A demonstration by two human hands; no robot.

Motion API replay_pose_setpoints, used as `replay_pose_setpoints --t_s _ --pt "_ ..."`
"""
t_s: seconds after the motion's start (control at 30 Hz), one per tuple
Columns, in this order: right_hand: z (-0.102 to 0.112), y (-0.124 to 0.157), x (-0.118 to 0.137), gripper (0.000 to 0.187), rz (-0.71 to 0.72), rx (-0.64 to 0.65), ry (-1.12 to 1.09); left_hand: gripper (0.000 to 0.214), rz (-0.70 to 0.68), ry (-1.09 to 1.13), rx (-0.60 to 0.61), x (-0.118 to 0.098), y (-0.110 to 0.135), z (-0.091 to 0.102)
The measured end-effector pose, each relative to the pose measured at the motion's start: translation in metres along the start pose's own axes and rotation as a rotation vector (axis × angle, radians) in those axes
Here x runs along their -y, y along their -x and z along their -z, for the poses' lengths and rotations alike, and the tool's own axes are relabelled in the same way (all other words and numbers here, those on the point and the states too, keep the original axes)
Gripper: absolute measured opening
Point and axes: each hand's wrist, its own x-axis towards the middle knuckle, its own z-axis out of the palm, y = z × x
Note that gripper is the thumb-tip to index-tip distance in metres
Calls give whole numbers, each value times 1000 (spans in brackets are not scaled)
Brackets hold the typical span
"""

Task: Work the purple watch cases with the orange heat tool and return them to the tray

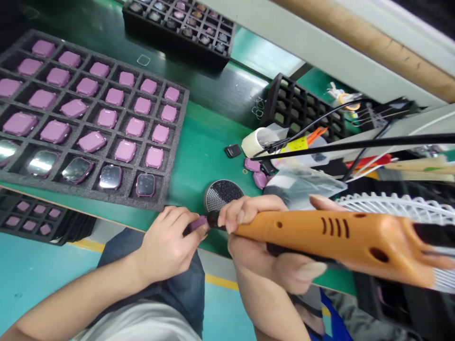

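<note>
Between the thumb and fingers of my left hand (168, 244) is a small purple smartwatch case (198, 222), held on edge and partly hidden by the fingers. My right hand (263, 237) wraps round an orange handheld tool (313, 232) that looks like an electric screwdriver. The tool's dark nose (213, 219) points left at the watch case; whether the two touch I cannot tell. Just behind the nose stands a round grey dish (223, 195) with a perforated part and a dark speckled part. A foam tray (177, 156) at left holds rows of purple watch cases, several showing dark glass.
Another black tray (213, 57) of small parts lies at the back, and a black compartment box (273, 99) further right. A tape roll (250, 144), loose purple cases (260, 179), a plastic bag (305, 184) and dark cables (355, 144) crowd the right side, below a shelf beam (341, 52).
</note>
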Motion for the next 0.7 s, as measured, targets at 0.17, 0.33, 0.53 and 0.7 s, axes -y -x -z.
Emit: replay_pose_setpoints --t_s 0.17,0.33,0.53,0.7 --pt "-1 -17 -6 45 219 -183 -118 29 35 -33 58 -1 0 3" --pt "-1 -26 -17 38 232 -228 -121 36 -9 0 125 1 1 4" --pt "0 -24 -19 42 213 -202 -116 28 35 -44 116 -2 -2 4" --pt "-2 -24 -21 42 189 -215 -112 32 -1 -3 142 -1 -3 8"
